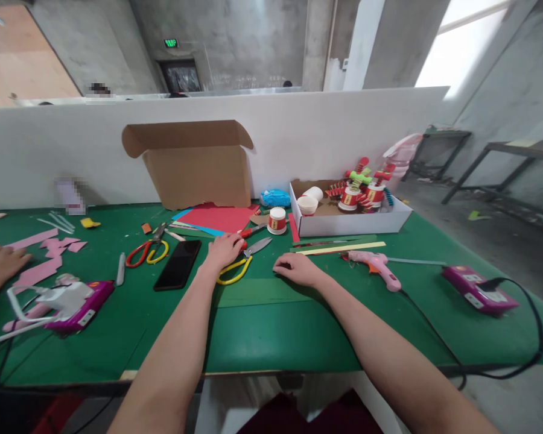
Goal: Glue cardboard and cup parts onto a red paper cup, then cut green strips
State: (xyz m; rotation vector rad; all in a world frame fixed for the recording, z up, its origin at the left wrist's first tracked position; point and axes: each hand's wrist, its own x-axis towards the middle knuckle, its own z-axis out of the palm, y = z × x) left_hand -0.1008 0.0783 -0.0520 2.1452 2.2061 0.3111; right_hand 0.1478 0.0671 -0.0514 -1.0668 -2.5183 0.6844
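My left hand (pixel 225 252) lies palm down over the scissors (pixel 235 272), touching them near their red handle; a yellow handle loop shows below, and the blades point right. Its fingers are stretched out, partly covering that red handle. Just beyond those fingertips lies a red and black tool (pixel 253 231), its kind unclear. My right hand (pixel 298 269) rests loosely on the table with fingers slightly bent and apart, nothing visible in it. Between my forearms a green paper strip (pixel 253 293) lies flat. A small red and white paper cup (pixel 277 222) stands upside down beyond both hands.
At the right are a pink glue gun (pixel 374 265) and a purple power strip (pixel 477 292). A white box (pixel 353 225) holds cups and paper figures. Leftward lie a phone (pixel 177 265), more scissors (pixel 150 250) and another person's hand (pixel 2 265). Coloured paper (pixel 217 217) lies behind.
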